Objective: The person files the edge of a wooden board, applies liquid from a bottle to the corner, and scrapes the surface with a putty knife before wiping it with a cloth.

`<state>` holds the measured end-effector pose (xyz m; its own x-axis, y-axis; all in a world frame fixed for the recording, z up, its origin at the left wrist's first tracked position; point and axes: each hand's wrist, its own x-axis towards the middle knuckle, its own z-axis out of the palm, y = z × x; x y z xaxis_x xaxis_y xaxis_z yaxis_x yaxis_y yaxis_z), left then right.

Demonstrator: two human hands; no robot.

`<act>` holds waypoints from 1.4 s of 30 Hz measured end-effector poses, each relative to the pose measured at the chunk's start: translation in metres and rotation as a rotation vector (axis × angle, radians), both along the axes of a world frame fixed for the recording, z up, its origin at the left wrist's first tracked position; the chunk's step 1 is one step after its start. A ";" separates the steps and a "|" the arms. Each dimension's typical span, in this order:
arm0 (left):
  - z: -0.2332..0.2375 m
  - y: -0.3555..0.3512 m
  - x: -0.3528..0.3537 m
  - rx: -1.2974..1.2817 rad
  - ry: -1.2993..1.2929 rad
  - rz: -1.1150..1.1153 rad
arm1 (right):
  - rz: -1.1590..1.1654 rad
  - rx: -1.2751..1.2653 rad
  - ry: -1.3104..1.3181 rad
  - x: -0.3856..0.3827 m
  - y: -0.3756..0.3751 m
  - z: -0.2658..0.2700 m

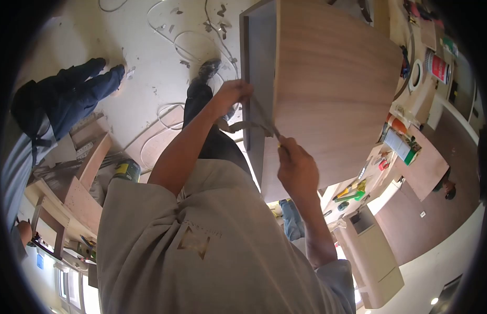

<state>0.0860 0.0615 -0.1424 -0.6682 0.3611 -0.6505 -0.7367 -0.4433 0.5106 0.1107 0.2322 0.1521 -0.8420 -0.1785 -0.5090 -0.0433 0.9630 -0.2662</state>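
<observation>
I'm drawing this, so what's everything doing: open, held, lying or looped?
Thin tool: held, slanted.
Right hand: closed round the tool.
Left hand: bent fingers, hold unclear.
Wooden box: open at one side.
White cable: loosely looped on the floor.
Green tool: lying down.

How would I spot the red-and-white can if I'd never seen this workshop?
Find the big brown wooden box, then look past its right end, toward the picture's upper right. The can is there, next to a pale ring. Its red-and-white label sets it apart from that ring.
</observation>
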 end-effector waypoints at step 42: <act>0.004 0.012 -0.005 -0.286 0.138 0.152 | 0.085 0.040 0.117 0.024 0.012 -0.006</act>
